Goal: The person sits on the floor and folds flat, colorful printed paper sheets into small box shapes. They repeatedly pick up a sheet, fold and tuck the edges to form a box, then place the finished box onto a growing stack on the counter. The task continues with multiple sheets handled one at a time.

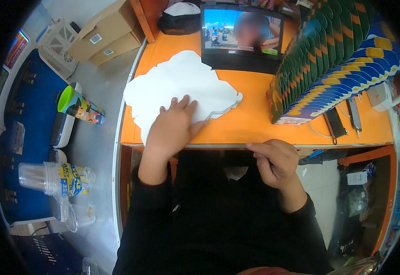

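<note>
Fingers [181, 104] spread flat pinning white die-cut sheets [181, 82], right hand [275, 162] loosely curled, empty, off the orange table [255, 119]: press evenly.

Even, bright overhead light filled the scene; shadows were soft. The white die-cut paper sheets [181, 85] looked nearly overexposed. Fisheye bending curved the edges, and the corners were black.

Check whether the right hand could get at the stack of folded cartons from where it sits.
Probably yes: the right hand rests at the table edge, and bare orange tabletop lies between it and the stack of folded cartons.
</note>
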Motion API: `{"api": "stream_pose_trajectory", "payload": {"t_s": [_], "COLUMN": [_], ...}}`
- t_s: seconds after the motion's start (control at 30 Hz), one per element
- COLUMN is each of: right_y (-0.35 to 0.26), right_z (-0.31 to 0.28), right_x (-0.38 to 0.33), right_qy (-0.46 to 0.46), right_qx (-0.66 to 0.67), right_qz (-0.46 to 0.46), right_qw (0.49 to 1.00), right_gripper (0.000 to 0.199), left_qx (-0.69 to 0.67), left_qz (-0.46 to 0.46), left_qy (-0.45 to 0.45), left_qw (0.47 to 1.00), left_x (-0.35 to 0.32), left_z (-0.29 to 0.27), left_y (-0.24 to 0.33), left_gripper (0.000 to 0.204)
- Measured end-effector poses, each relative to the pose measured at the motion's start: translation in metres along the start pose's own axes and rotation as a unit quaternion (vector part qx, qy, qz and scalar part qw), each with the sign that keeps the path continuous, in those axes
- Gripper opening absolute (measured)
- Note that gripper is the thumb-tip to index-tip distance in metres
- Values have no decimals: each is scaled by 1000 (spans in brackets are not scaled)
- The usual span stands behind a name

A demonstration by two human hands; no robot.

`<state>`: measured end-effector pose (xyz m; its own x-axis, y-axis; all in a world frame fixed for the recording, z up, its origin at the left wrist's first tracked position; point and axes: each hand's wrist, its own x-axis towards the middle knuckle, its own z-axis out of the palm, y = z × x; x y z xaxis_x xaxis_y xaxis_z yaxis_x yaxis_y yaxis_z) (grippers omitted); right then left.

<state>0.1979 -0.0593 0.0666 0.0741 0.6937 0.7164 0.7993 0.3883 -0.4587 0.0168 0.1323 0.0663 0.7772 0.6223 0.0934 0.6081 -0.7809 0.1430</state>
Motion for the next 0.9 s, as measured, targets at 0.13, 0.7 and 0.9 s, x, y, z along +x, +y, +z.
{"api": "stream_pose_trajectory", "payload": {"t_s": [0.13,0.7,0.9], "right_y": [1,-8,-16], "right_z": [-1,-1,11], "right_x": [-6,-8,-1], "right_qy": [-5,-9,-23], "right_qx": [-13,-10,12], "right_qz": [12,44,14], "right_qw": [1000,999,1000], "right_gripper": [32,31,33], "left_qx": [-29,-237,-271], "left_qz": [9,-85,-15], "left_qy": [-10,366,375], "left_qw": [999,896,886], "left_x": [6,-43,-67], "left_z": [-9,-30,-42], "left_y": [-1,-17,4], "left_gripper": [51,30,29]}}
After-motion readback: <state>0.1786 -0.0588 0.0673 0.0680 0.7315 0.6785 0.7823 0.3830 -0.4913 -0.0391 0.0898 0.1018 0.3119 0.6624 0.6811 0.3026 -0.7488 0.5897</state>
